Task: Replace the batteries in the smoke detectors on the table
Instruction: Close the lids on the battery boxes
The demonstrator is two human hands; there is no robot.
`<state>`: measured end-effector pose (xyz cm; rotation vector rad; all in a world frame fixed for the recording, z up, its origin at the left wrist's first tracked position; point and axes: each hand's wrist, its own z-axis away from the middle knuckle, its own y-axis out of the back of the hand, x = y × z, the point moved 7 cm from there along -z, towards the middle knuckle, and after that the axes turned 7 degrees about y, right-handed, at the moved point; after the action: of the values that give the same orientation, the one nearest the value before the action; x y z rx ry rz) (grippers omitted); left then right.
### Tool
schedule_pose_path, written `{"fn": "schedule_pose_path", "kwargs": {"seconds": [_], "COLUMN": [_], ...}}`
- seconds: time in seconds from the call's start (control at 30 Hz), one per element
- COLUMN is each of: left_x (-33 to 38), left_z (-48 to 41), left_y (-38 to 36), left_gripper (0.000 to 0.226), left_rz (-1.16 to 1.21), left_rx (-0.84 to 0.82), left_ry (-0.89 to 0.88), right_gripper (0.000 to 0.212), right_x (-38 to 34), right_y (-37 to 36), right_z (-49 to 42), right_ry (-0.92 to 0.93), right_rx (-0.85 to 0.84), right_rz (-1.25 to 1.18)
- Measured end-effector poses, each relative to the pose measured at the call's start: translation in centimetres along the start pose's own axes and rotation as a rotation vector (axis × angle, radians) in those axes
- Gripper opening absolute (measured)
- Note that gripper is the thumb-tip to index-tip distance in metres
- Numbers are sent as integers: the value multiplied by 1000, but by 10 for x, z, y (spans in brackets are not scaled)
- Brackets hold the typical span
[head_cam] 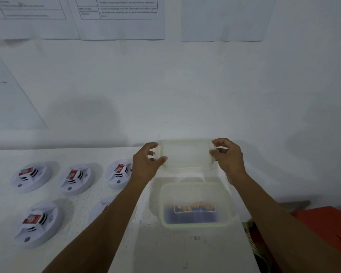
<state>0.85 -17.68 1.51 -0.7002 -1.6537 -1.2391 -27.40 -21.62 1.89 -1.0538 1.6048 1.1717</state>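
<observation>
The 1 view comes from a wide-angle camera on the person's head, looking forward and down across the white table point(165, 253) toward the far wall point(185, 85). It sits close: both forearms enter from the near edge, and the left hand point(144, 166) and right hand point(228, 156), holding a lid point(185, 154), lie near the centre. Smoke detectors point(31, 176) fill the left; the table's right edge and an orange surface point(323, 223) show at near right.

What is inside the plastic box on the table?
The box holds blurred blue and orange things at its near side; what they are cannot be told. The left hand and right hand hold the lid beyond it.
</observation>
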Motion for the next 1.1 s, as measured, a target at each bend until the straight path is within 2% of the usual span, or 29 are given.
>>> {"fn": "schedule_pose_path", "kwargs": {"seconds": [0.4, 0.77, 0.97, 1.1], "left_x": [16, -7, -8, -7], "left_z": [-12, 0, 6, 8], "left_y": [-2, -18, -12, -16], "left_gripper": [45, 39, 37, 46], "left_rz": [-15, 174, 165, 202], "left_rx": [5, -119, -76, -71], "left_ry": [-45, 113, 107, 169], "right_gripper": [24, 19, 12, 10], "right_x": [-11, 9, 8, 8], "right_y": [1, 3, -2, -3], "right_z": [-14, -6, 5, 9], "right_ry": [48, -56, -40, -52], "right_rx": [7, -36, -1, 35], "right_rz": [119, 14, 41, 19]}}
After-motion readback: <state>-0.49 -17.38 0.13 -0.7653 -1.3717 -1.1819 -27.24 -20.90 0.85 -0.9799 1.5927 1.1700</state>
